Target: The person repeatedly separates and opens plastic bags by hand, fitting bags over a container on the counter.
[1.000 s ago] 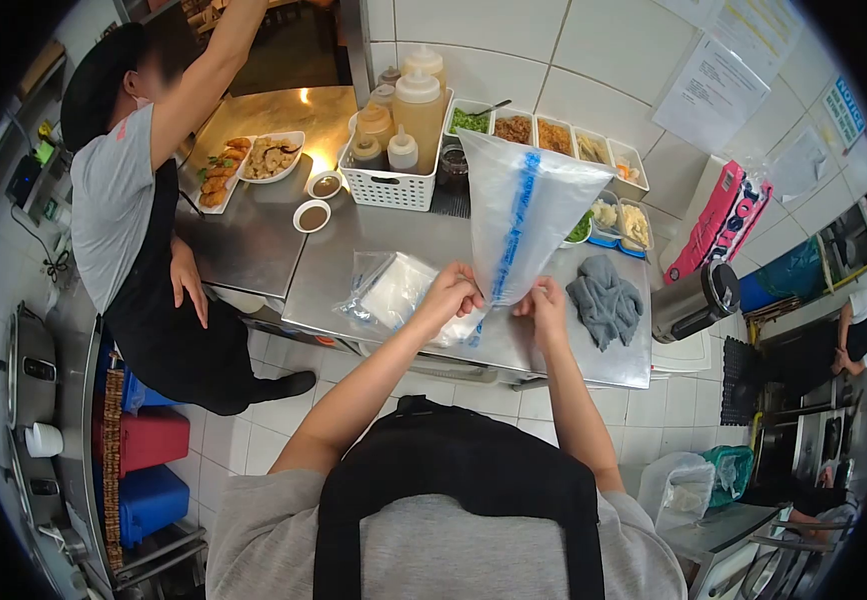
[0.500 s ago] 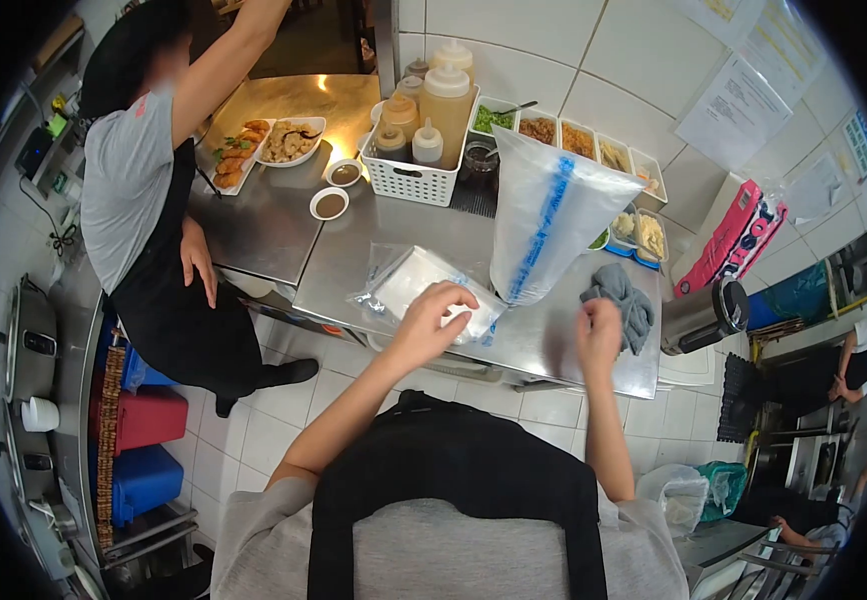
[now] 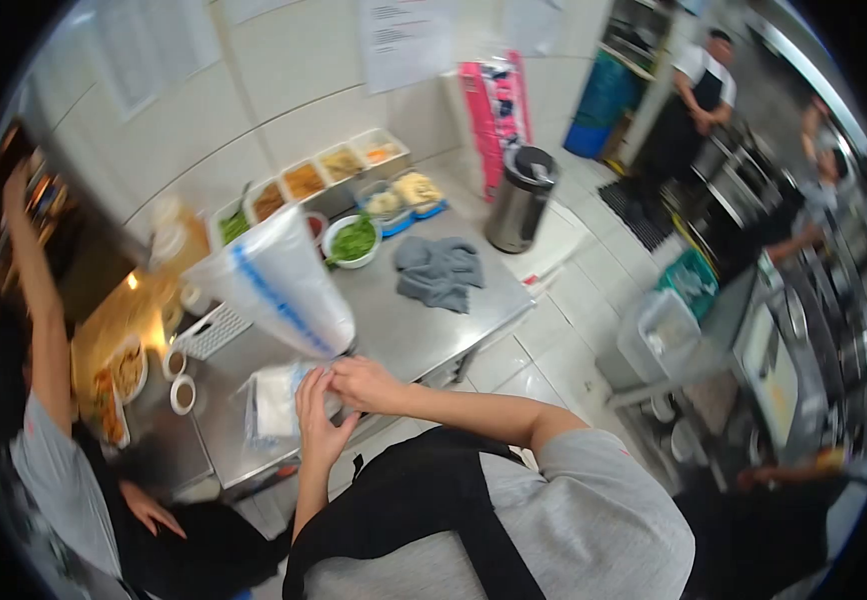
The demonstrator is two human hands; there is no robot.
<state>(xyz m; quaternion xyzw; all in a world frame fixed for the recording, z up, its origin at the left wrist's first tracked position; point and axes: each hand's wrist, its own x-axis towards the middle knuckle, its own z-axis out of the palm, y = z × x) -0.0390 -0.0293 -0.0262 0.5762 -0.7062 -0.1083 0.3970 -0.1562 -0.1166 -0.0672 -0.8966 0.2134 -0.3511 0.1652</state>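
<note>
Now my left hand [image 3: 316, 420] and right hand [image 3: 370, 387] have come together — apart a moment ago — so both seem busy at one spot. The left curves loosely, the right is bunched — what they hold, I can't tell; the packet [image 3: 274, 405] lies just beside, near the table's [image 3: 404, 335] front edge.
</note>
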